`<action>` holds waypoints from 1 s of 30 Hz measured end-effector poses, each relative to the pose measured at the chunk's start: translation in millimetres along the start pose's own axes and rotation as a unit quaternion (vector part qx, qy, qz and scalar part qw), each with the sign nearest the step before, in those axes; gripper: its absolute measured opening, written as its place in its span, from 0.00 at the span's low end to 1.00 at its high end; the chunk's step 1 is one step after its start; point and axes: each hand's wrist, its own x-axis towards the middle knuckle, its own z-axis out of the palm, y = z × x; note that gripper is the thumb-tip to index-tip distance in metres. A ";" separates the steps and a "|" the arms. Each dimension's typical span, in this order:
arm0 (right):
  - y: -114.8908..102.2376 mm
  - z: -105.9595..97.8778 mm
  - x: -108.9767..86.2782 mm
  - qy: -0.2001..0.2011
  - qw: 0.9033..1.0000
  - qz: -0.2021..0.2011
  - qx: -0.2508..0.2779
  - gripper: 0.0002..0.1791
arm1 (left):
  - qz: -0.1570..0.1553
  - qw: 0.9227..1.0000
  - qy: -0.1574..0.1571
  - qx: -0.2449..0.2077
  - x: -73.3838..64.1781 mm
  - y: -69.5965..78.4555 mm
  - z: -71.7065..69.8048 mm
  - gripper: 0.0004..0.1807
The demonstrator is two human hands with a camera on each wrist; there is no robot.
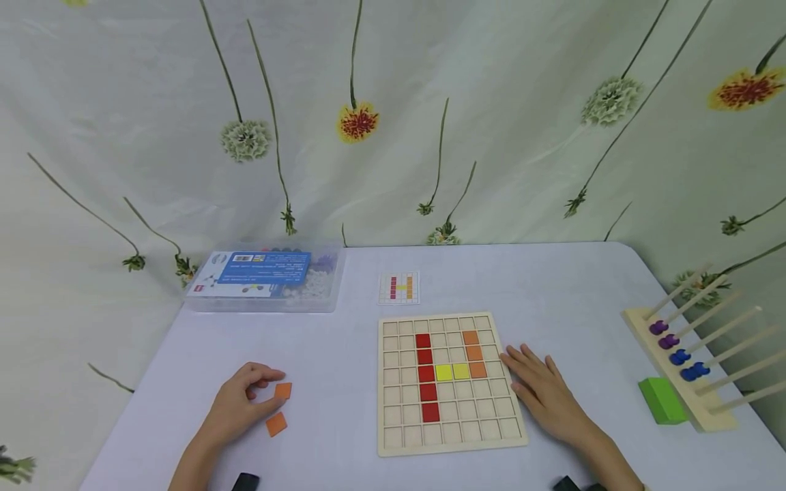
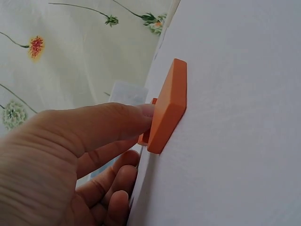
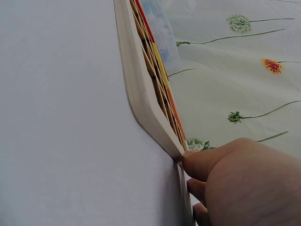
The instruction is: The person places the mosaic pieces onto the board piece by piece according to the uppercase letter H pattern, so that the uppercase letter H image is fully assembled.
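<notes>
My left hand (image 1: 237, 400) is at the left of the table, thumb and forefinger bent round the opposite edges of a small square orange tile (image 1: 283, 391). Nearer the front, just past the thumb, lies a second orange tile (image 1: 276, 424), large in the left wrist view. At the centre sits a pale wooden grid board (image 1: 395, 414). It bears a column of red tiles (image 1: 426, 373), two yellow tiles (image 1: 452, 372) and a shorter column of orange tiles (image 1: 473, 353). My right hand (image 1: 545, 393) rests beside the board, fingers extended, thumb touching its right edge.
Behind the board lies a small pattern card (image 1: 399, 288) with a coloured H on a grid. A clear plastic box (image 1: 310, 300) stands at the back left. On the right are a wooden peg rack (image 1: 706, 402) with purple and blue beads and a green block (image 1: 662, 401).
</notes>
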 end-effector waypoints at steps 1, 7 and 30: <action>-0.1 0.0 0.1 -0.001 1.000 0.000 0.000 0.26 | 0.000 1.000 0.001 -0.001 -0.2 -0.2 0.2 0.17; -0.3 -0.1 0.4 -0.002 1.000 0.000 -0.002 0.26 | 0.005 1.000 0.004 -0.013 -0.6 -1.1 0.9 0.13; 2.0 0.0 0.4 0.004 1.000 -0.010 -0.001 0.26 | -0.025 0.998 0.055 -0.016 7.1 25.2 8.6 0.12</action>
